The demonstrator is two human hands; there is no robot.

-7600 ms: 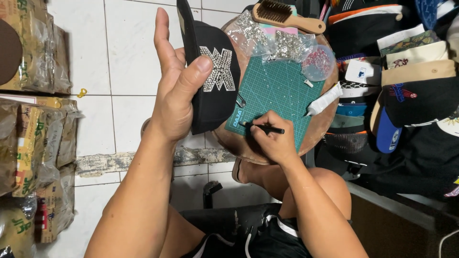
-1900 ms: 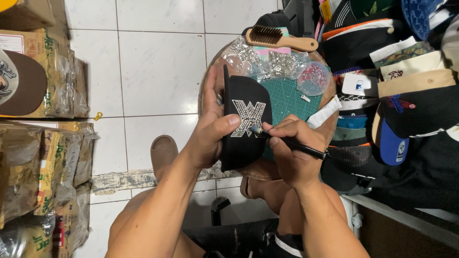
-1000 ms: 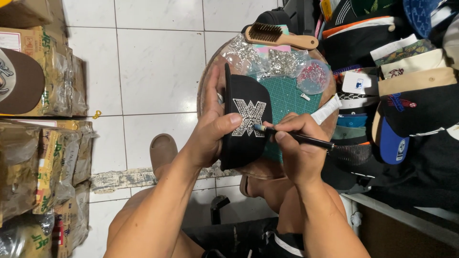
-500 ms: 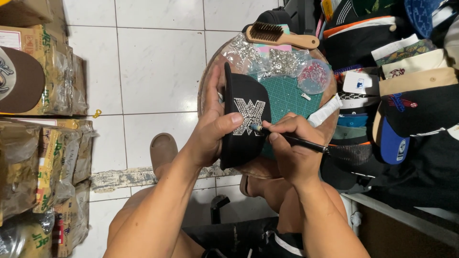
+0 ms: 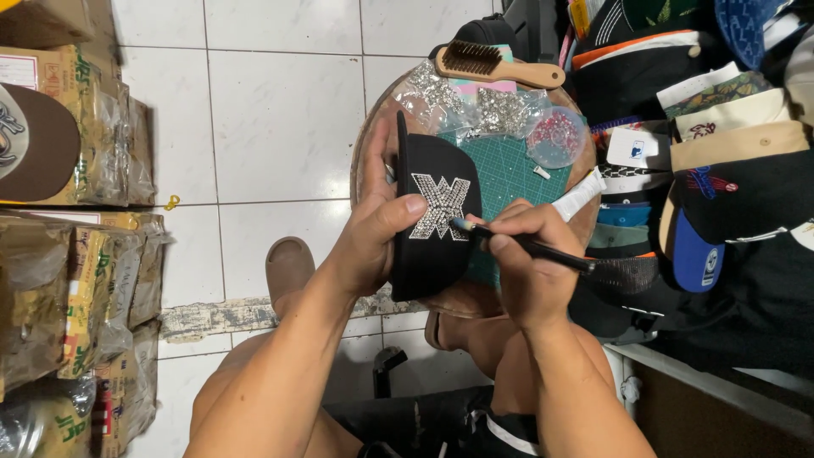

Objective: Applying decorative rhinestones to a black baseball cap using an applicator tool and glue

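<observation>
My left hand (image 5: 370, 233) grips a black cap (image 5: 434, 254) from its left side, thumb on the front panel beside a sparkling rhinestone emblem (image 5: 439, 205). My right hand (image 5: 530, 259) holds a thin black pen-like tool (image 5: 526, 245), its tip touching the emblem's lower right edge. The cap is held above a small round wooden table (image 5: 371, 140) with a green cutting mat (image 5: 509, 170).
Clear bags of rhinestones (image 5: 500, 110), a small dish of pink stones (image 5: 555, 136) and a wooden brush (image 5: 496, 64) lie at the table's far side. Stacked caps (image 5: 712, 161) fill the right. Wrapped cartons (image 5: 68, 280) and a brown cap (image 5: 34, 140) stand left. White tiled floor lies between.
The cap came down from a raised position to just over the table. My right hand left the mat and brought the tool tip to the emblem, staying there with small shifts.
</observation>
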